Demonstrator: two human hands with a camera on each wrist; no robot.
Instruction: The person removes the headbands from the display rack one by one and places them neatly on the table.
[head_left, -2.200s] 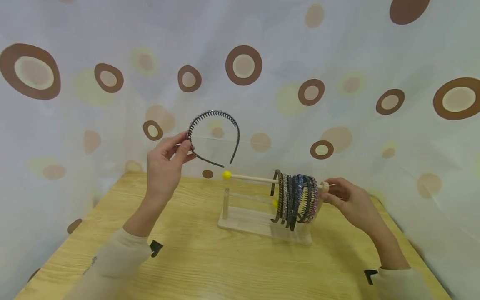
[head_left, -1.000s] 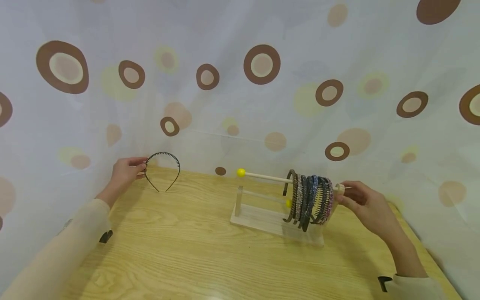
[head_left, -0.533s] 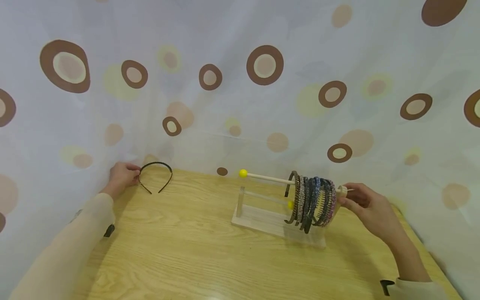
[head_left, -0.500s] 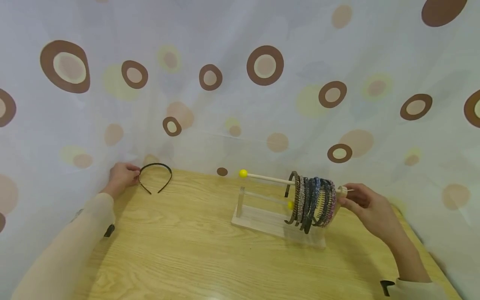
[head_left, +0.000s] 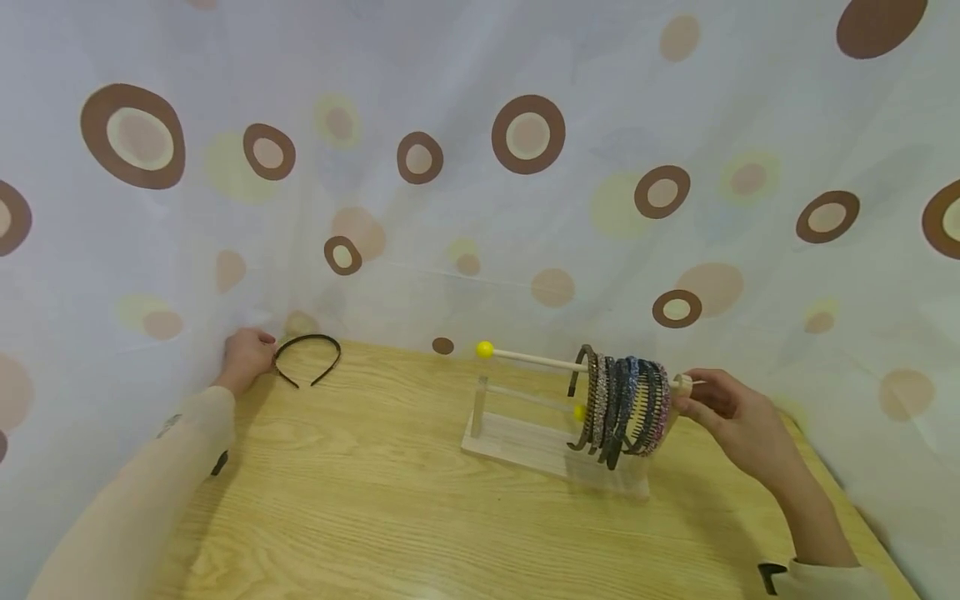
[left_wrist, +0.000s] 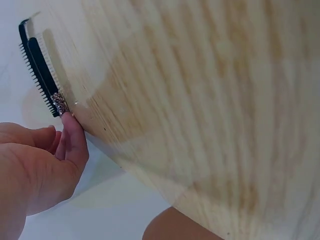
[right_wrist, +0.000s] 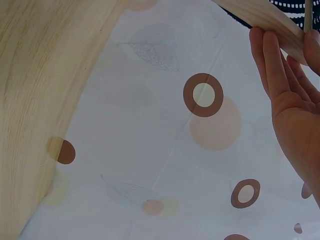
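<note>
A thin black toothed headband (head_left: 307, 337) with a glittery patch lies at the table's far left corner. My left hand (head_left: 249, 360) is beside it; in the left wrist view, a fingertip touches the headband's glittery part (left_wrist: 60, 102), and the thumb stands apart from it. To the right, a wooden headband rack (head_left: 517, 442) carries several glittery and toothed headbands (head_left: 618, 408) on its upper rod. My right hand (head_left: 738, 421) holds the rack's right end post, thumb on one side and fingers on the other, as the right wrist view shows.
The wooden table (head_left: 360, 500) has a patterned white curtain (head_left: 450, 225) along its back and sides. Yellow balls (head_left: 485, 350) cap the rack's rods, and the upper rod's left part is bare. The lower rod is partly hidden by headbands.
My left hand has carried the headband from above the rack's left to the far left corner and lowered it flat onto the table. My right hand has stayed at the rack's post.
</note>
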